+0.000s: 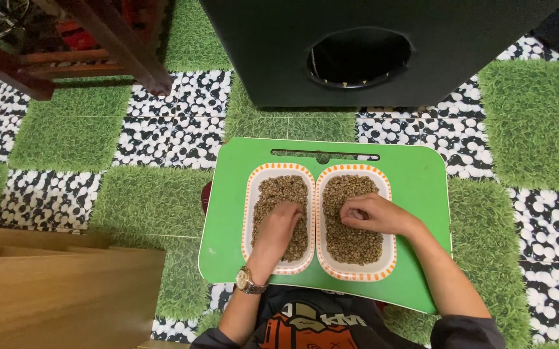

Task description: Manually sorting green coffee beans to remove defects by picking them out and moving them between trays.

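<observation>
Two white oblong dishes with orange-patterned rims sit side by side on a green lap tray (421,187). Both hold small brown-green beans. My left hand (278,227), with a wristwatch on its wrist, rests fingers-down in the beans of the left dish (249,194). My right hand (371,214) lies over the beans of the right dish (389,249), its fingers curled together as if pinching a few beans; what is inside them is hidden.
The tray stands on a floor of green turf squares and black-and-white pebble squares. A black box with a round hole (360,57) stands just beyond the tray. Dark wooden furniture legs (121,48) are at far left, a light wooden board (60,297) at near left.
</observation>
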